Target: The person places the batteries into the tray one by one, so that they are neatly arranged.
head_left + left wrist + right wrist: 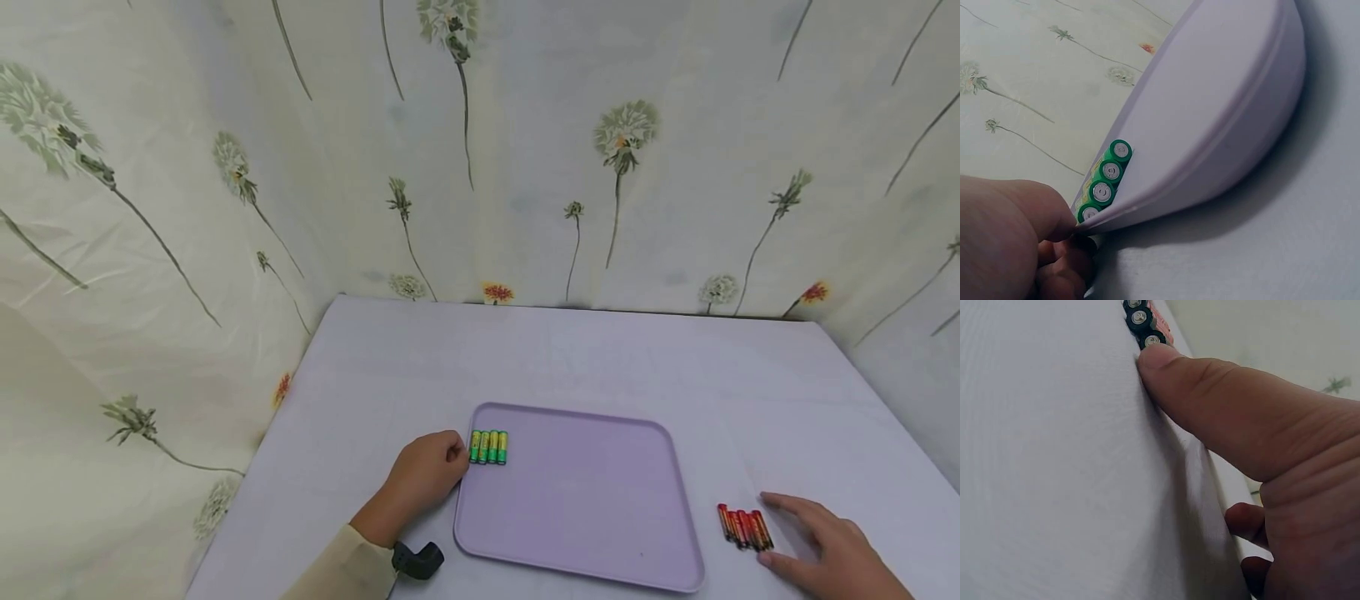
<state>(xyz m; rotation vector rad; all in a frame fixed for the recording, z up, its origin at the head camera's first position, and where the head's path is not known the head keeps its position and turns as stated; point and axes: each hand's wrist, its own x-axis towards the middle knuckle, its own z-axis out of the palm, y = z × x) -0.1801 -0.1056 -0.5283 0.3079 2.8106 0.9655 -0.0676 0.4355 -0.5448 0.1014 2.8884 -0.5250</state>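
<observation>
Viewing from the head, four green batteries (488, 447) lie side by side in the tray (577, 508), against its left rim toward the far left corner. Their long axes run toward the far edge of the bench (585, 350). Red batteries (745, 527) lie in a row on the bench, beyond the tray's right edge, red ends away and slightly leftward, dark ends near. Labels on both groups are too small to read. The left hand (427, 471), fingers curled, is at the tray's left edge, just beside the green batteries. The right hand (832, 546) is spread, thumb and index finger well apart, with the red batteries just beyond their tips.

Left wrist: thumb and finger pinch the tray rim; the green batteries present round silver ends to the camera, just beside the fingers. No brand legible.

Right wrist: the thumb is extended, its tip at the end of the nearest red battery, apparently touching; dark ends with metal discs face the camera.
</observation>
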